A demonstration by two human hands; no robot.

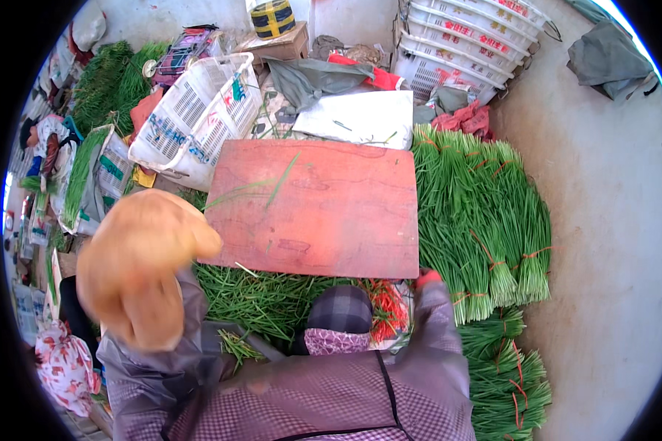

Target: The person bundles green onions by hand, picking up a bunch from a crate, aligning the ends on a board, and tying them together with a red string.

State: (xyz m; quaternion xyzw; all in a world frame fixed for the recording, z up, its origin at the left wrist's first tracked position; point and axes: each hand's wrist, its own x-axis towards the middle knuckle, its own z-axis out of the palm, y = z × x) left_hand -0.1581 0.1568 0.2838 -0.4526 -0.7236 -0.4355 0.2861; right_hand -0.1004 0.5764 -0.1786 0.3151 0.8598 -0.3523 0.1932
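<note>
Head view, red board (324, 209) between hands (151, 253) (427, 278)

Loose green blades (280, 184) lie on a reddish board (338, 235).

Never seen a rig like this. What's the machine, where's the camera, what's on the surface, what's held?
There's no machine: a person is working with their own hands. The single view comes from the left of two wide fisheye cameras worn on the head, looking down, so straight edges bend near the rim.

The left hand is raised close to the lens and badly blurred; I can't tell if it holds anything. The right hand, mostly hidden, is by the near right corner of the reddish board. Its grip can't be made out.

A few green blades lie on that board. Loose green stalks are heaped on its near side, beside red strips, and tied green bundles lie to its right.
</note>
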